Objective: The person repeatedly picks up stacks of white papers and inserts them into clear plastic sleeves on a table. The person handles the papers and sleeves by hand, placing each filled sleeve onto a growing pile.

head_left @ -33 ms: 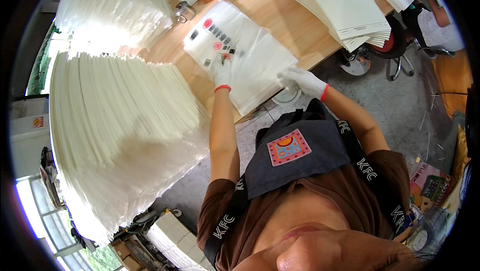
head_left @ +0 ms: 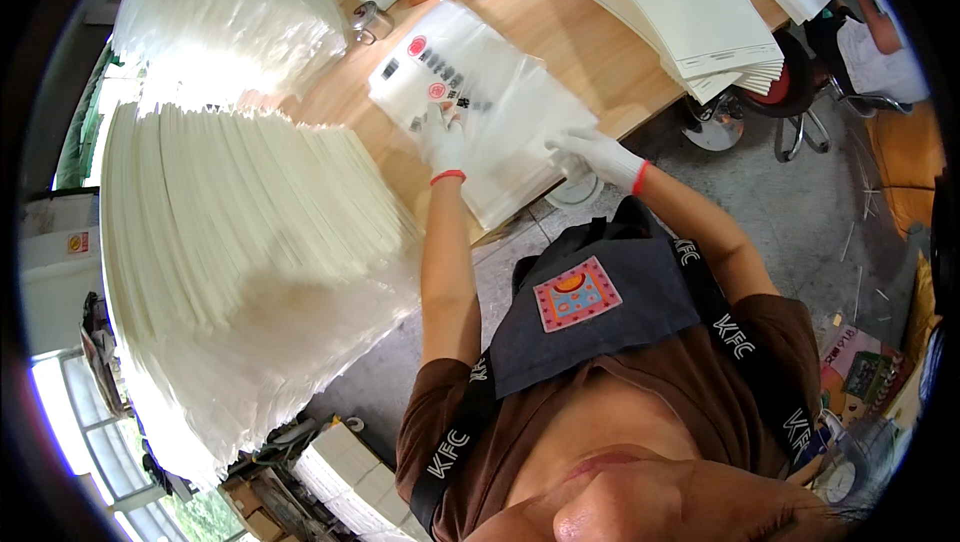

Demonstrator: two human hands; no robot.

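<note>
Nothing shifted since earlier: left hand presses flat on plastic bag, right hand pinching its near-right edge on tabletop.

- A long wooden worktable runs across the far part of the scene.
- Grey concrete floor lies to the right of it.
- A swivel chair on a metal star base stands at the table's right end.
- Bright daylight comes through windows at the near left.
- Cardboard boxes sit on the floor, near.
</note>
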